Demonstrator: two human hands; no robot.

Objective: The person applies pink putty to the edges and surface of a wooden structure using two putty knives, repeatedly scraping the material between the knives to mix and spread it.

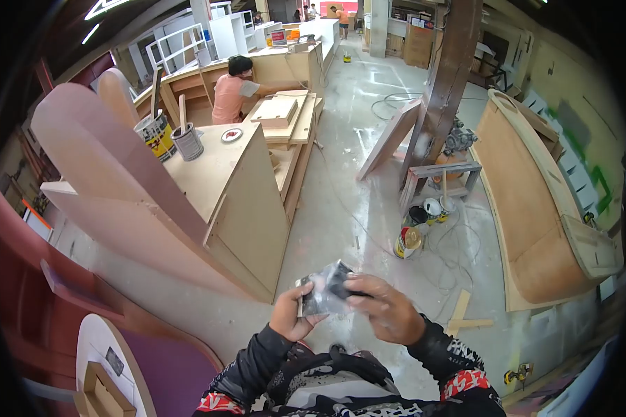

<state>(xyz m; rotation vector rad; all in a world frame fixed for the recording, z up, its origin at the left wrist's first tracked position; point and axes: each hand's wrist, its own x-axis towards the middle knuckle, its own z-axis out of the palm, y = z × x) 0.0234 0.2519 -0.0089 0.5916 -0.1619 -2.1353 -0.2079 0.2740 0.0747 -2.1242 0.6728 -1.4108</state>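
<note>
My left hand (289, 314) grips the left edge of a grey, dust-whitened sheet (318, 299) that looks like sandpaper, thumb on top. Across from it, my right hand (388, 310) has its fingers closed on a dark block-like piece (339, 281) lying over the sheet's right side. Both hands are in front of my body, above the dusty floor (327, 229). Motion blurs the right fingers a little. Whether the dark piece is separate or a folded part of the sheet, I cannot tell.
A wooden cabinet (247, 222) with paint cans (186, 142) stands left; a person (231, 94) works behind it. Open cans (408, 241), a small stand (442, 170) and hoses lie right, near a column (444, 83). A curved counter (525, 208) lines the right side. Wood strips (460, 311) lie on the floor.
</note>
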